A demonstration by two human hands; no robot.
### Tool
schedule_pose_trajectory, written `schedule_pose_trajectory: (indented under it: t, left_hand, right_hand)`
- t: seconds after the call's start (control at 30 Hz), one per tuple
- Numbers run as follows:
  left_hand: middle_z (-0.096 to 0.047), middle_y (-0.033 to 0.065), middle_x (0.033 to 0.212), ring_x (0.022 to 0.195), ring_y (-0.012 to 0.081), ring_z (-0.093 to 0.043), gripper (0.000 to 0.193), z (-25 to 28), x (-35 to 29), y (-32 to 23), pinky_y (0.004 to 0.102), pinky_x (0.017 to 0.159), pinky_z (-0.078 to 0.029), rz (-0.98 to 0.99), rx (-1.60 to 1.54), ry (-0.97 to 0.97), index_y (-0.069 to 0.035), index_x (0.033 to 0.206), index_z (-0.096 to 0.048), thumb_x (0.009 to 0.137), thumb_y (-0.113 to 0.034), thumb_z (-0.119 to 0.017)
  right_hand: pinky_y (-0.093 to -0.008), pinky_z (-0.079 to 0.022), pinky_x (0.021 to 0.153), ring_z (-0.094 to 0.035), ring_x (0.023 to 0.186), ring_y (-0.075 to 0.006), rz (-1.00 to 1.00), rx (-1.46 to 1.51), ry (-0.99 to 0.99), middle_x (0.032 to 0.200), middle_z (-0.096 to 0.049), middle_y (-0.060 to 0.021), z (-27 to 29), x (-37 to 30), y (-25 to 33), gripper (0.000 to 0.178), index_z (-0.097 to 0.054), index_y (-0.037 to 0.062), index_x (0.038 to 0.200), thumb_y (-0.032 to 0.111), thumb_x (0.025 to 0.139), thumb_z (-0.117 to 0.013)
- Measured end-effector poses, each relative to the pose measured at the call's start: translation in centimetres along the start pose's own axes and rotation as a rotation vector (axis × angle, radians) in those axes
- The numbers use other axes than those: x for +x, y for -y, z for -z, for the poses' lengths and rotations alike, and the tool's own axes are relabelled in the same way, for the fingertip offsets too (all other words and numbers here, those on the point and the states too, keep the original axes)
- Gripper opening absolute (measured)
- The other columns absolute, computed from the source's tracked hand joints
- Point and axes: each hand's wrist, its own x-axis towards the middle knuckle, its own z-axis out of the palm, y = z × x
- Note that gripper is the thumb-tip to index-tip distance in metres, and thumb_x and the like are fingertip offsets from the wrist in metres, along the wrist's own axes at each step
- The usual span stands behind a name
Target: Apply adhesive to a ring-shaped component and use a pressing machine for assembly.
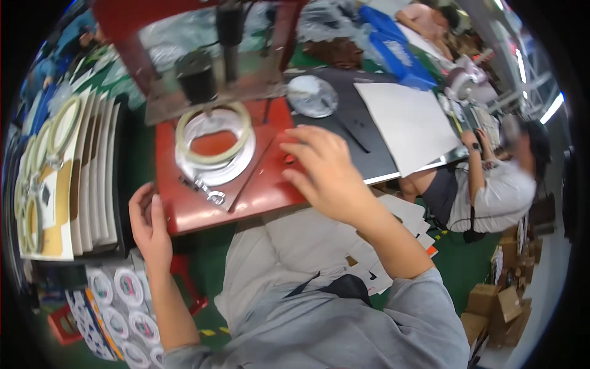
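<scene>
A pale ring like an embroidery hoop [248, 136] lies over a white round base [238, 169] on the red bed [270, 178] of a press. A metal screw clamp [212, 195] juts toward me from the round base. Above stands the red press frame with a black cylinder [196, 77]. My left hand [150, 224] is at the left front edge of the bed, its fingers bent, thumb apart and nothing visible in it. Over the bed's right side, my right hand [322, 172] is open with fingers spread, close to a small red button [289, 158].
Left of the press, a rack holds upright boards [101, 178] and several hoops [63, 126]. On the dark table at right are a clear round lid-like disc [312, 96], a black stick [352, 133] and a white sheet [405, 126]. A co-worker [491, 190] sits beyond; boxes [482, 298] are stacked lower right.
</scene>
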Motion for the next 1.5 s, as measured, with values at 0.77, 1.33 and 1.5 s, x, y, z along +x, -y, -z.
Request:
schedule_pose_trajectory:
  t: [0.77, 1.33, 1.5]
  left_hand:
    - [-0.062, 0.0084, 0.100, 0.097, 0.0295, -0.057, 0.014, -6.5, 4.5, -9.0, 0.0389, 0.086, -0.048, -0.713, 0.524, 0.286, -0.004, 0.090, -0.069, 0.080, -0.004, -0.079]
    - [-0.069, 0.0097, 0.091, 0.089, 0.0301, -0.065, 0.010, -2.6, 5.8, -9.0, 0.0378, 0.080, -0.052, -0.549, 0.441, 0.558, -0.001, 0.094, -0.066, 0.086, -0.001, -0.072]
    - [-0.069, 0.0123, 0.088, 0.083, 0.0314, -0.067, 0.010, -2.4, 6.7, -8.6, 0.0382, 0.075, -0.053, -0.569, 0.463, 0.597, -0.001, 0.094, -0.067, 0.087, -0.006, -0.073]
  right_hand:
    - [-0.0425, -0.048, 0.098, -0.063, 0.113, -0.0312, 0.267, 0.156, -0.096, 0.110, -0.068, -0.0072, -4.9, 6.8, -0.2, 0.020, -0.073, 0.0074, 0.107, 0.006, 0.086, -0.074]
    - [-0.0390, -0.051, 0.081, -0.064, 0.096, -0.0253, 0.233, 0.112, -0.164, 0.096, -0.067, -0.0028, -6.0, 6.3, 1.8, 0.023, -0.078, 0.0118, 0.102, 0.006, 0.080, -0.078]
    - [-0.0389, -0.053, 0.079, -0.064, 0.093, -0.0265, 0.227, 0.130, -0.167, 0.094, -0.067, -0.0041, -6.1, 6.6, 1.8, 0.023, -0.078, 0.0098, 0.101, 0.003, 0.079, -0.079]
